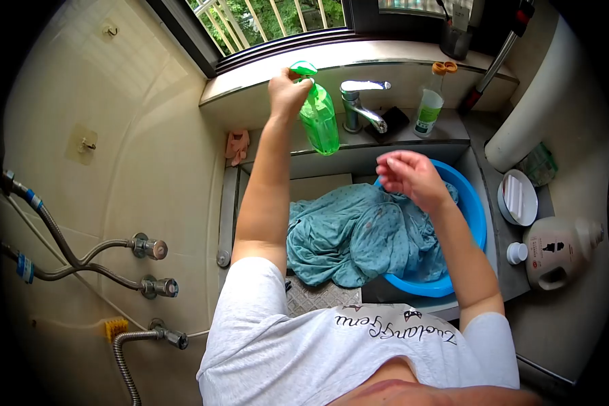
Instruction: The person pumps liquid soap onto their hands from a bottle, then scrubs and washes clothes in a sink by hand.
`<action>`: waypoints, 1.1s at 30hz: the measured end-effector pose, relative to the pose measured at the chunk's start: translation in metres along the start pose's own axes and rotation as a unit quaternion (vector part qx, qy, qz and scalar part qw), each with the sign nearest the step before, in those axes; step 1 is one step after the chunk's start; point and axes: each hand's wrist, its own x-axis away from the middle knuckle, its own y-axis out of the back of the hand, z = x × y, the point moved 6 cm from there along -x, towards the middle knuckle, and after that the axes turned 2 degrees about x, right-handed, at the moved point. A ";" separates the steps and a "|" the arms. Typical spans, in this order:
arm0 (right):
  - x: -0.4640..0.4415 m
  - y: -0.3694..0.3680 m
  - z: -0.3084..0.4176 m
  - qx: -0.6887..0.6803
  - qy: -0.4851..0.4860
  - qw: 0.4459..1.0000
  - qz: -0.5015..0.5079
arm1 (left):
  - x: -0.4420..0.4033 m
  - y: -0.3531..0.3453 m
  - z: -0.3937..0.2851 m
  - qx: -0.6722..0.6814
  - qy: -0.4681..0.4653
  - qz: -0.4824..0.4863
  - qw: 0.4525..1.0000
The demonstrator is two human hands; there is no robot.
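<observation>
My left hand [289,95] grips the neck of a green spray bottle [320,122], which hangs tilted over the back edge of the sink, left of the faucet. Wet teal cloth [358,233] lies bunched across the sink, partly in a blue basin [477,210]. Above the cloth and the basin's back left rim is my right hand [413,177], its fingers loosely curled and a little apart, holding nothing.
Behind the sink stand a chrome faucet [358,105] and a clear bottle with orange caps [430,105]. At the right are a white bowl [506,199], a large jug [555,250] and a thick pipe [541,101]. Hoses and valves [157,287] line the left wall.
</observation>
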 end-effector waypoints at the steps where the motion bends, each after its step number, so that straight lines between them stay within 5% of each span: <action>1: -0.019 -0.005 0.008 -0.052 0.013 0.998 0.015 | -0.001 0.009 0.000 0.070 0.040 0.058 0.995; 5: -0.087 -0.023 0.040 -0.204 0.018 0.975 0.086 | -0.022 0.041 -0.018 0.071 -0.073 -0.051 0.993; 8: -0.112 -0.049 0.059 -0.237 -0.009 0.970 0.044 | -0.027 -0.003 -0.031 0.028 -0.005 0.093 0.995; 11: -0.133 -0.060 0.062 -0.300 -0.037 0.952 0.052 | -0.023 -0.020 -0.030 -0.146 -0.056 0.024 0.987; 28: -0.153 -0.057 0.053 -0.303 -0.032 0.951 0.048 | -0.011 -0.023 -0.022 -0.210 -0.004 0.043 0.977; 30: -0.131 -0.049 0.042 -0.326 -0.046 0.943 0.046 | -0.007 -0.020 -0.028 -0.238 -0.047 0.019 0.970; 31: -0.121 -0.041 0.033 -0.313 -0.049 0.948 0.045 | -0.038 -0.018 0.015 -0.221 -0.171 0.064 0.958; 33: -0.097 -0.022 0.019 -0.293 -0.041 0.955 0.036 | 0.014 0.000 -0.051 -0.070 -0.202 -0.098 0.972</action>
